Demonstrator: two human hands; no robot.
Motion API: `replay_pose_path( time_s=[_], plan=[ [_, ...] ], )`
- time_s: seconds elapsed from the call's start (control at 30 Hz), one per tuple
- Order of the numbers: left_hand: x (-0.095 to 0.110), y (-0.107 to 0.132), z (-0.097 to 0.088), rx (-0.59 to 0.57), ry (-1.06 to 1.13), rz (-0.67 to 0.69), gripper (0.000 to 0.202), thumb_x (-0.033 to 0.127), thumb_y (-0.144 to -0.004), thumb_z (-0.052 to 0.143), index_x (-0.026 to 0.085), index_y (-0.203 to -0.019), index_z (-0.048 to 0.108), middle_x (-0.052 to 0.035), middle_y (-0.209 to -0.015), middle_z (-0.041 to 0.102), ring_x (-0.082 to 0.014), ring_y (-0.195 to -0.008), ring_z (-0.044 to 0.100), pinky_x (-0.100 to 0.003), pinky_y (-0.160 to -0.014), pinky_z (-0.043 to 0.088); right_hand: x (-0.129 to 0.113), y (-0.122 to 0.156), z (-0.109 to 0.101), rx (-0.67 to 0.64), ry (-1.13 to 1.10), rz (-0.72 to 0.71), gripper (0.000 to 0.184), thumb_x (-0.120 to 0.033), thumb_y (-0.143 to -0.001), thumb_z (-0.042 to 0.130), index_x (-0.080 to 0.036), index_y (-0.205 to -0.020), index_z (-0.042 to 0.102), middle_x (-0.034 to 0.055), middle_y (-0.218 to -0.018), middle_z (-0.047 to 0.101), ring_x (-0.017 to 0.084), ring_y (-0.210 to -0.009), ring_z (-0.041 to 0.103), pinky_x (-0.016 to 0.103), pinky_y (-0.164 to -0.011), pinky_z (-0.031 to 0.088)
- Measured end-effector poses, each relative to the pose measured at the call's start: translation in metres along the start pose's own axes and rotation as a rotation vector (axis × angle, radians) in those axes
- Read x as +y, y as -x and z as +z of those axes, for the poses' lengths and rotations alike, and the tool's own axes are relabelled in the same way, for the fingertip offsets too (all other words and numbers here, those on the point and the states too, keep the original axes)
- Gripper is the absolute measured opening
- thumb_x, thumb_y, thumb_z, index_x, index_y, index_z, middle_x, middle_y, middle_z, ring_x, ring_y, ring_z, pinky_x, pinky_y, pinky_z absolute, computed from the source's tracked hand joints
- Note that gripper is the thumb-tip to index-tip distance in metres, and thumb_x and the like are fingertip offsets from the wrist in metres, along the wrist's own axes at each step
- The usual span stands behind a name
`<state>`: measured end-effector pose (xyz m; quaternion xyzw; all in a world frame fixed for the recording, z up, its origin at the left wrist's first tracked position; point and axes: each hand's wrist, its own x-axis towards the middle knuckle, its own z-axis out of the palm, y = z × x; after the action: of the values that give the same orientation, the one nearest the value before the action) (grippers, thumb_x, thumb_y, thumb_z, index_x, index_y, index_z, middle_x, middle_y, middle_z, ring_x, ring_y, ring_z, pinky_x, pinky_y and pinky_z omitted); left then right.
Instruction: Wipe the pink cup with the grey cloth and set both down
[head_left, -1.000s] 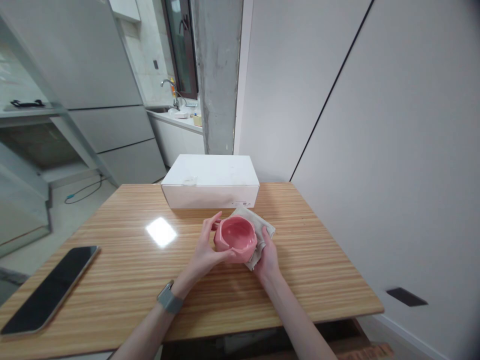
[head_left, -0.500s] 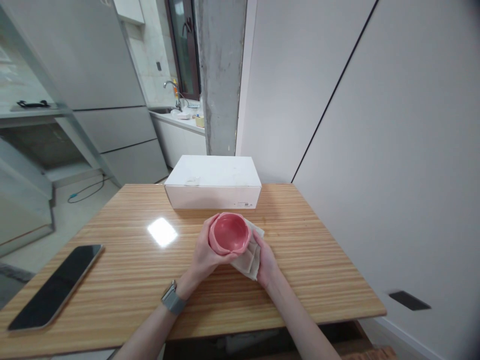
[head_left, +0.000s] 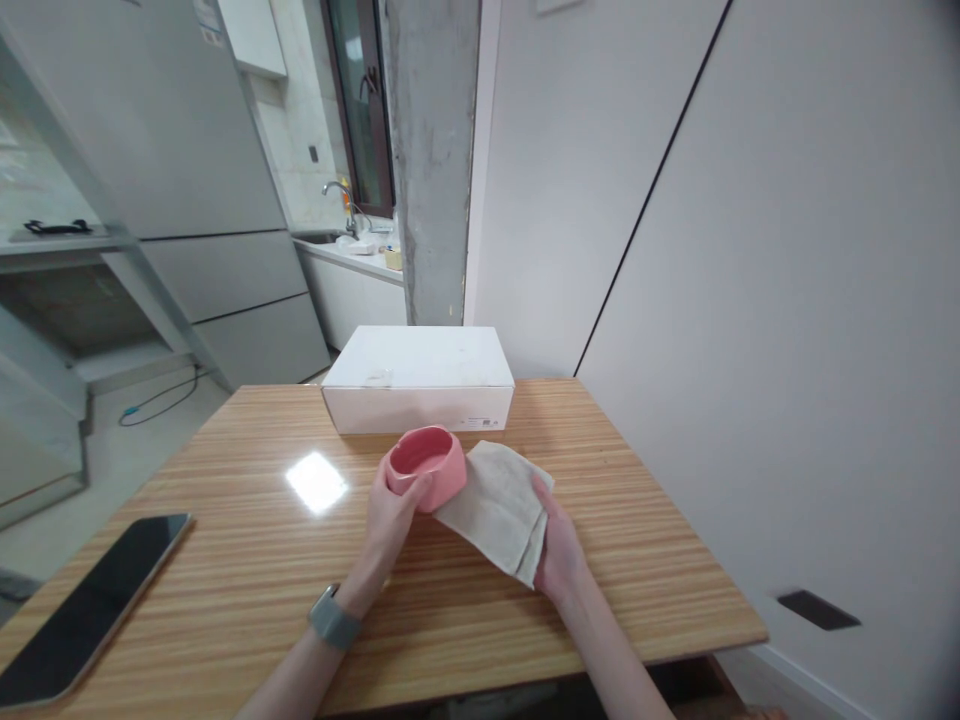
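Note:
A pink bowl [head_left: 448, 473] with an angular outside and a round hollow is tilted above the table. My left hand [head_left: 392, 510] is closed on its left side, the thumb over the near rim and the other fingers hidden behind it. To its right hangs a folded light-grey cloth [head_left: 496, 508], its left edge right beside the bowl; whether they touch I cannot tell. My right hand [head_left: 559, 545] grips the cloth by its right edge, with part of the fingers hidden under it.
A closed white box [head_left: 420, 405] stands at the far side of the wood-grained table [head_left: 247, 570]. On the left lies a black phone [head_left: 94, 605]. A white wall panel [head_left: 750, 300] rises along the right. Behind are a concrete pillar and a kitchen sink.
The bowl has moved left and tipped so its outer side shows. My right hand has drawn the cloth rightward from behind the bowl, and more of it is visible. The view has shifted slightly.

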<state>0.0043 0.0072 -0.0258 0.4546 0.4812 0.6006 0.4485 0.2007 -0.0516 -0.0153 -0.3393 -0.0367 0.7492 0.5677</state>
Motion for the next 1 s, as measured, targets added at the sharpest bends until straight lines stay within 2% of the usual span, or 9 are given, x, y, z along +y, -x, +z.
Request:
replay_pose_path(
  time_s=[0.07, 0.2, 0.27, 0.37, 0.43, 0.53, 0.63, 0.77, 1.0],
  plan=[
    [-0.005, -0.004, -0.001, 0.01, 0.13, -0.107, 0.051, 0.043, -0.069, 0.07, 0.014, -0.109, 0.061, -0.0097, -0.107, 0.067, -0.022, -0.098, 0.062, -0.032, -0.085, 0.047, -0.014, 0.014, -0.015, 0.032, 0.022, -0.02, 0.048, -0.044, -0.089, 0.05, -0.014, -0.126, 0.055, 0.0117, -0.112, 0.068, 0.025, -0.109, 0.062, 0.041, -0.101, 0.043],
    [-0.007, -0.005, 0.003, -0.08, 0.42, -0.221, 0.046, 0.05, -0.076, 0.062, 0.013, -0.104, 0.063, -0.0087, -0.104, 0.069, -0.02, -0.094, 0.063, -0.03, -0.085, 0.048, -0.048, 0.043, -0.055, 0.129, 0.099, 0.006, 0.044, -0.04, -0.089, 0.048, -0.012, -0.121, 0.059, 0.0128, -0.106, 0.071, 0.024, -0.104, 0.065, 0.04, -0.1, 0.043],
    [-0.005, -0.001, 0.007, -0.124, 0.43, -0.247, 0.048, 0.05, -0.076, 0.061, 0.013, -0.106, 0.063, -0.0089, -0.105, 0.069, -0.0201, -0.093, 0.064, -0.03, -0.083, 0.05, -0.064, 0.054, -0.075, 0.163, 0.223, 0.061, 0.037, -0.035, -0.087, 0.051, -0.01, -0.112, 0.064, 0.0139, -0.1, 0.072, 0.025, -0.098, 0.067, 0.04, -0.096, 0.045],
    [-0.004, 0.005, 0.013, -0.214, 0.305, -0.229, 0.051, 0.049, -0.076, 0.061, 0.013, -0.112, 0.06, -0.01, -0.107, 0.069, -0.021, -0.093, 0.065, -0.032, -0.081, 0.051, -0.081, 0.064, -0.094, 0.188, 0.485, 0.054, 0.033, -0.041, -0.082, 0.057, -0.013, -0.093, 0.07, 0.0144, -0.09, 0.073, 0.027, -0.086, 0.07, 0.041, -0.087, 0.049],
    [-0.006, 0.01, 0.019, -0.263, 0.204, -0.204, 0.053, 0.046, -0.073, 0.065, 0.013, -0.114, 0.059, -0.0109, -0.109, 0.068, -0.0224, -0.095, 0.065, -0.034, -0.081, 0.051, -0.089, 0.065, -0.099, 0.206, 0.736, -0.086, 0.035, -0.05, -0.08, 0.057, -0.018, -0.083, 0.071, 0.0123, -0.086, 0.073, 0.027, -0.083, 0.069, 0.04, -0.082, 0.05],
    [-0.009, 0.016, 0.034, -0.329, 0.115, -0.16, 0.057, 0.038, -0.068, 0.073, 0.015, -0.117, 0.056, -0.0121, -0.113, 0.066, -0.0238, -0.101, 0.063, -0.037, -0.086, 0.05, -0.097, 0.057, -0.104, 0.33, 1.223, -0.459, 0.04, -0.057, -0.078, 0.053, -0.021, -0.073, 0.068, 0.0079, -0.079, 0.072, 0.026, -0.08, 0.065, 0.038, -0.076, 0.048],
    [-0.007, 0.021, 0.058, -0.395, 0.089, -0.095, 0.063, 0.031, -0.062, 0.079, 0.016, -0.117, 0.053, -0.0126, -0.117, 0.064, -0.0238, -0.107, 0.061, -0.038, -0.092, 0.047, -0.1, 0.043, -0.111, 0.522, 1.596, -0.731, 0.038, -0.054, -0.079, 0.05, -0.019, -0.08, 0.067, 0.0066, -0.075, 0.069, 0.025, -0.075, 0.062, 0.035, -0.07, 0.045],
    [-0.007, 0.025, 0.097, -0.425, 0.046, -0.031, 0.071, 0.029, -0.054, 0.084, 0.016, -0.115, 0.05, -0.0133, -0.119, 0.061, -0.0233, -0.107, 0.06, -0.039, -0.094, 0.046, -0.098, 0.029, -0.123, 0.674, 1.796, -0.843, 0.035, -0.043, -0.083, 0.048, -0.019, -0.104, 0.062, 0.007, -0.085, 0.068, 0.024, -0.08, 0.063, 0.033, -0.071, 0.042],
    [-0.023, 0.026, 0.146, -0.428, -0.076, 0.124, 0.077, 0.035, -0.052, 0.086, 0.019, -0.117, 0.048, -0.0101, -0.118, 0.06, -0.0224, -0.107, 0.059, -0.037, -0.092, 0.045, -0.097, 0.023, -0.13, 0.656, 1.893, -0.885, 0.026, -0.039, -0.087, 0.046, -0.022, -0.096, 0.063, 0.0065, -0.094, 0.068, 0.022, -0.084, 0.062, 0.031, -0.072, 0.041]
  ],
)
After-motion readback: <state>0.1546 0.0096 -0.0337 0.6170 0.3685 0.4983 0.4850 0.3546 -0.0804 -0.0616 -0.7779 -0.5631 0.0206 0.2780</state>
